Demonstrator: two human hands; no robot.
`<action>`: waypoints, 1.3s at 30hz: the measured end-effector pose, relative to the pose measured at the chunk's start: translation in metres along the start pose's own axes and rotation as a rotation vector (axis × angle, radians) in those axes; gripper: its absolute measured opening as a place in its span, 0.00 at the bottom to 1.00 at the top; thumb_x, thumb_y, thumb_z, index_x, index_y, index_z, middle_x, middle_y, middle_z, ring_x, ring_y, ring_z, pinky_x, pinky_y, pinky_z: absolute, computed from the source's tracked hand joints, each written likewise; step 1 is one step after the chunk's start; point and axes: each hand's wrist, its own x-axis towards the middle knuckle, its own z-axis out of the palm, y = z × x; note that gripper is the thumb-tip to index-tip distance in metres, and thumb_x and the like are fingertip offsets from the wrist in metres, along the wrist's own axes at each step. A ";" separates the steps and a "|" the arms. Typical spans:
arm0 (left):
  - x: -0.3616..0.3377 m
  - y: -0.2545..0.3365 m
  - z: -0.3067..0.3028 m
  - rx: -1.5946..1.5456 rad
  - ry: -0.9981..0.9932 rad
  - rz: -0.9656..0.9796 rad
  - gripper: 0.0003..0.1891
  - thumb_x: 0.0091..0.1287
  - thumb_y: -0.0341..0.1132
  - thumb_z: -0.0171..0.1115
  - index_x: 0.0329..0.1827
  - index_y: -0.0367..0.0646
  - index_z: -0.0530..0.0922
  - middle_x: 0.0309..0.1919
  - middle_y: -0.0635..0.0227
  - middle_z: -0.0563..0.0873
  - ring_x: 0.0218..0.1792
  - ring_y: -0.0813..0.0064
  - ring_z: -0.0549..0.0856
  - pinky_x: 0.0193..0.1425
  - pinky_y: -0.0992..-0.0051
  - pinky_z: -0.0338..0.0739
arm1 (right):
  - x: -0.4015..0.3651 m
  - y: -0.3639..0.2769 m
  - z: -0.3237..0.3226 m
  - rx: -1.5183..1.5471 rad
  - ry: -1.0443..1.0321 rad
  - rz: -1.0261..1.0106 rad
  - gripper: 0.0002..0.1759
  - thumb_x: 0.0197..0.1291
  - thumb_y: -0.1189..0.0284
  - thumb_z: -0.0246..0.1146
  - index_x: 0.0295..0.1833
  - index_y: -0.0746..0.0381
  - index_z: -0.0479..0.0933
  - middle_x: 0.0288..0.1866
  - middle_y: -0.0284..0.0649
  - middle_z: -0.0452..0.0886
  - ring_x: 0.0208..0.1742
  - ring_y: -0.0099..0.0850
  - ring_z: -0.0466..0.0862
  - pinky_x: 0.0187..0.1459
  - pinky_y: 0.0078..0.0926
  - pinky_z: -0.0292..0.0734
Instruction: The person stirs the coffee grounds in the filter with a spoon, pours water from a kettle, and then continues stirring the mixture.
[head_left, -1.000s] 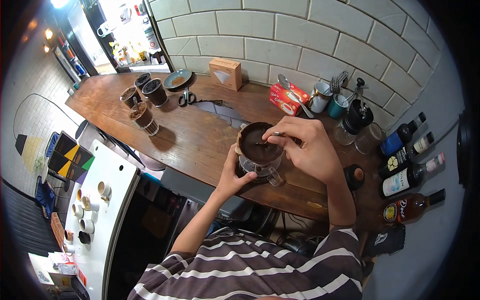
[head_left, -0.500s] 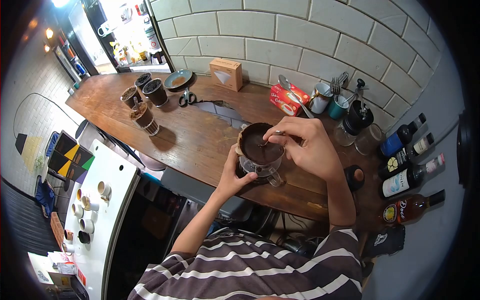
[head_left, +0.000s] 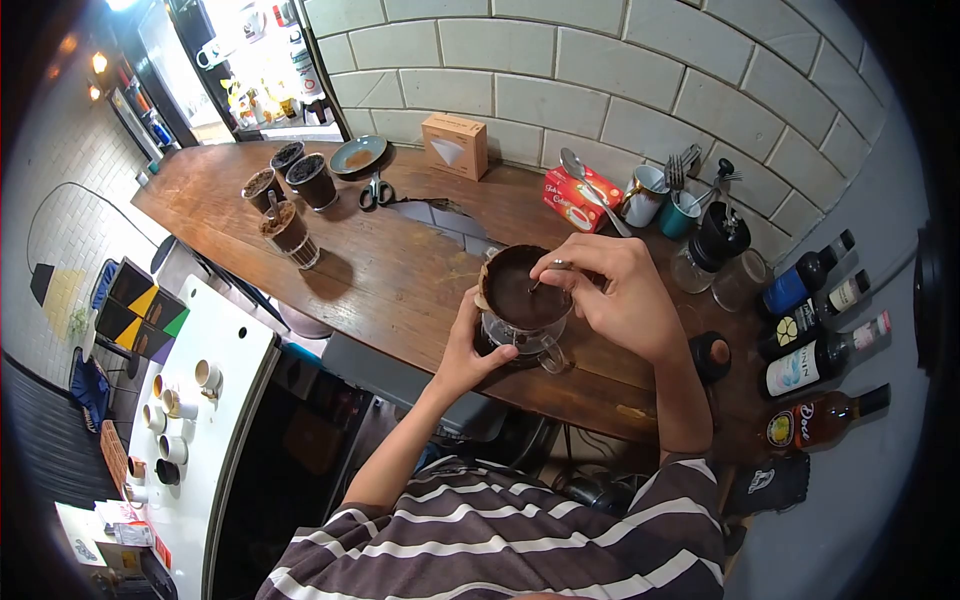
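A coffee dripper [head_left: 522, 318] holds a dark brown, wet-looking mass, with the brown edge of a paper filter around its rim. It sits over a glass server [head_left: 550, 357] whose clear handle points toward me. My left hand [head_left: 474, 345] is closed around the dripper's left side, thumb toward the front. In my right hand [head_left: 625, 300], thumb and fingers pinch a metal spoon [head_left: 560, 265] above the dripper. The lower end of the spoon dips into the dark mass, so its bowl is hidden.
Cups of brown grounds [head_left: 290, 236] stand at left, near scissors [head_left: 376, 194] and a small plate [head_left: 357, 155]. Along the wall are a filter box [head_left: 455, 147], a red box [head_left: 578, 203] with a spoon on it, mugs [head_left: 643, 197], a hand grinder [head_left: 715, 235] and several bottles [head_left: 810, 420].
The spoon in my right hand has shifted slightly to the right within the dripper. My left hand keeps its hold on the dripper.
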 end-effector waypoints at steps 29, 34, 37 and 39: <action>0.000 0.001 0.000 0.009 0.005 -0.004 0.49 0.54 0.49 0.76 0.73 0.36 0.58 0.63 0.59 0.70 0.68 0.66 0.69 0.73 0.67 0.60 | 0.000 -0.001 -0.002 -0.036 -0.007 0.053 0.07 0.57 0.80 0.66 0.41 0.69 0.83 0.32 0.46 0.83 0.28 0.39 0.80 0.32 0.30 0.73; 0.000 0.003 0.000 -0.007 0.000 -0.013 0.50 0.54 0.49 0.76 0.73 0.36 0.57 0.64 0.59 0.69 0.68 0.67 0.68 0.73 0.67 0.60 | 0.000 -0.004 0.000 -0.019 0.032 0.097 0.04 0.62 0.80 0.64 0.41 0.68 0.84 0.33 0.40 0.85 0.21 0.21 0.78 0.24 0.22 0.71; 0.000 0.003 0.000 -0.020 -0.002 -0.017 0.50 0.54 0.49 0.77 0.73 0.36 0.57 0.65 0.59 0.69 0.69 0.67 0.68 0.73 0.67 0.60 | -0.001 0.002 0.001 -0.045 0.035 0.028 0.04 0.62 0.81 0.64 0.41 0.68 0.84 0.33 0.40 0.85 0.21 0.21 0.78 0.24 0.22 0.71; -0.001 0.002 0.000 -0.027 -0.003 -0.019 0.50 0.54 0.48 0.77 0.73 0.36 0.56 0.65 0.59 0.69 0.69 0.67 0.68 0.74 0.67 0.60 | -0.001 0.002 0.000 -0.047 0.017 -0.014 0.05 0.62 0.81 0.64 0.41 0.67 0.84 0.33 0.40 0.85 0.21 0.21 0.78 0.24 0.22 0.71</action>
